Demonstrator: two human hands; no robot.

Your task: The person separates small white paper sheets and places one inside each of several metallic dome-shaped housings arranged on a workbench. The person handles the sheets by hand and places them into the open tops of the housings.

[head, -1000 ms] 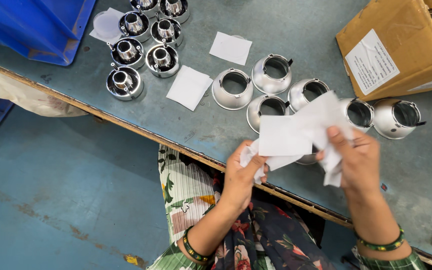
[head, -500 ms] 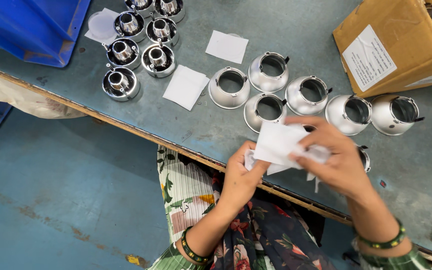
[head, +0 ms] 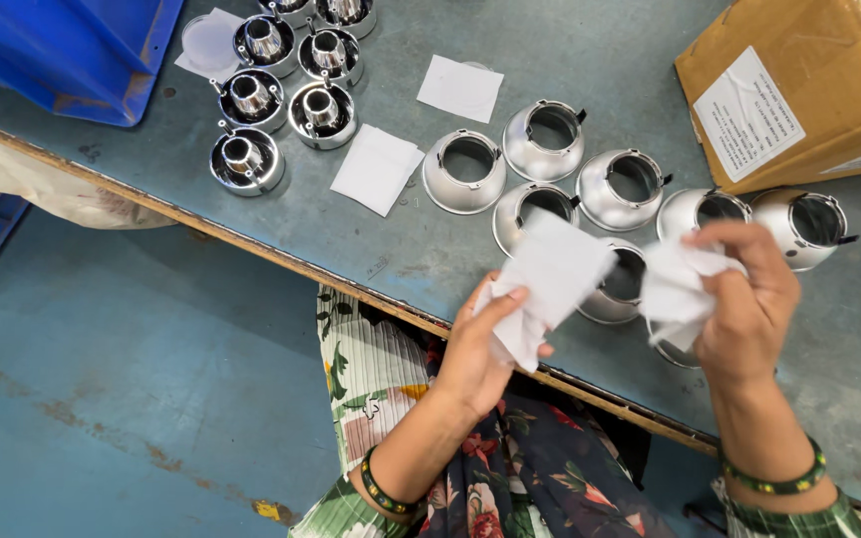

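Left hand [head: 475, 349] at 6 o'clock of the view, over the bench edge; fingers curled, thumb and fingertips pinching a white sheet [head: 545, 279] by its lower corner; the sheet fans up toward 1 o'clock, covering part of a reflector behind it. Right hand [head: 744, 299] at 4 o'clock, closed round a crumpled white wad [head: 678, 289], fingers wrapped over its top; the two papers near each other but apart. A partly hidden chrome reflector cup [head: 622, 284] sits between the hands; another rim shows under the right hand. Grey bench [head: 570, 50]; loose cluster of open silver reflector cups [head: 465, 171] from 12 to 2 o'clock of the hands; group of smaller chrome fittings [head: 286, 85] at 10 o'clock; two flat white squares [head: 378, 169] between the groups. Cardboard box [head: 799, 85] at 2 o'clock; blue bin [head: 62, 50] at 10 o'clock, far corner. Green bangles on both wrists.
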